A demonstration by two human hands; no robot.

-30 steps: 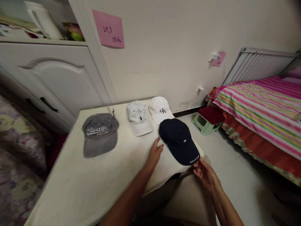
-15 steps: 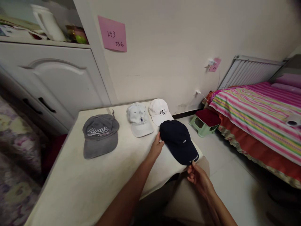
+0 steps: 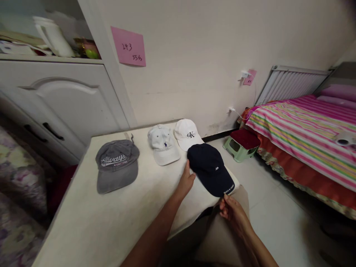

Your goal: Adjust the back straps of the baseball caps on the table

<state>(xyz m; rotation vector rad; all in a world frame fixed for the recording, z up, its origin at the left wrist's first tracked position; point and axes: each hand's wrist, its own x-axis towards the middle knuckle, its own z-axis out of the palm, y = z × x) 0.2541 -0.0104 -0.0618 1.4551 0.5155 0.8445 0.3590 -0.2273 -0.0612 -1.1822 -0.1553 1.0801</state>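
Head camera, one: set above and behind the left hand (image 3: 186, 183) and right hand (image 3: 236, 212), facing forward and down; near range; wall (image 3: 194, 70) beyond both hands.

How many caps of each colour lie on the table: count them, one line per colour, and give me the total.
Dark blue cap: 1
Grey cap: 1
White or whitish caps: 2
Total: 4
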